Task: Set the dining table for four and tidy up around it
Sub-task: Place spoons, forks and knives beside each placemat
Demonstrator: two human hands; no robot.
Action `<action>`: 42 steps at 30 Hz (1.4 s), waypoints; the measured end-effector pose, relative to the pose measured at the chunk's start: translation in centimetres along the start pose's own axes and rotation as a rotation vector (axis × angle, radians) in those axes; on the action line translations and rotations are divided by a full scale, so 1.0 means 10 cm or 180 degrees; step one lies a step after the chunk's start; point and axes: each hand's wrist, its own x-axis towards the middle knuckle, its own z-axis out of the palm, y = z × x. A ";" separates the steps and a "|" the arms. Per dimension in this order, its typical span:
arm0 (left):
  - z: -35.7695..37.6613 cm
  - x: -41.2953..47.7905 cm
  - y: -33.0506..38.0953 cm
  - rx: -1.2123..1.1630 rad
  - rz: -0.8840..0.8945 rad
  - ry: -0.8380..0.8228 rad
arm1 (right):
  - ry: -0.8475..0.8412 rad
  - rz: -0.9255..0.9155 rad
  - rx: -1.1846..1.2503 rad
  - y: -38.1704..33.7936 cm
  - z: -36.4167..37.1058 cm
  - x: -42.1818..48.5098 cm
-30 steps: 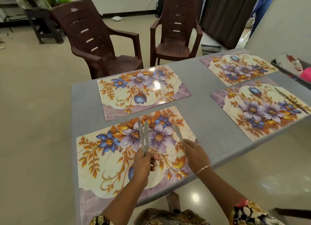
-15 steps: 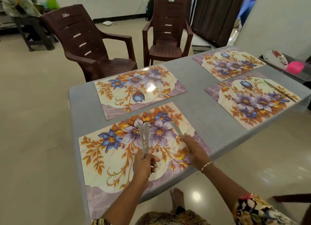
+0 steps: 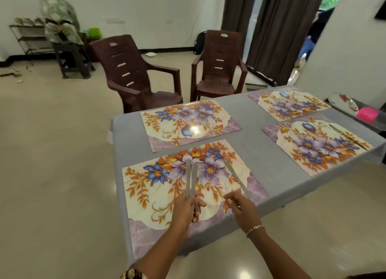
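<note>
A grey table (image 3: 257, 153) carries several floral placemats. Over the nearest placemat (image 3: 146, 195) my left hand (image 3: 188, 209) grips two silver knives (image 3: 191, 178), blades pointing away from me. A third knife (image 3: 236, 177) lies flat along that mat's right side. My right hand (image 3: 242, 210) is just behind its handle end, fingers spread, and I cannot tell whether they touch it. The other mats lie at far left (image 3: 188, 122), near right (image 3: 317, 143) and far right (image 3: 290, 104).
Two brown plastic chairs (image 3: 135, 80) (image 3: 219, 69) stand pulled back from the far side. A dark slim utensil (image 3: 346, 136) lies on the near right mat. A plate (image 3: 344, 103) and a pink-lidded container (image 3: 368, 114) sit at the right edge. A person (image 3: 60, 21) is at the back left.
My right hand has drawn back from the third knife, which now rests on the mat with more of its length showing. The left hand holds its two knives as before.
</note>
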 end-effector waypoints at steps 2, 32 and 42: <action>-0.12 -0.16 0.03 0.0007 0.0058 -0.0057 | -0.0264 0.0044 0.0186 -0.17 0.07 -0.10; -4.56 0.09 0.99 -0.0147 0.0198 0.0413 | -0.1453 0.1236 0.2728 -3.71 3.81 0.07; -5.20 1.22 1.65 0.0289 0.0239 0.0264 | -0.0678 0.1805 0.2899 -3.94 4.15 1.41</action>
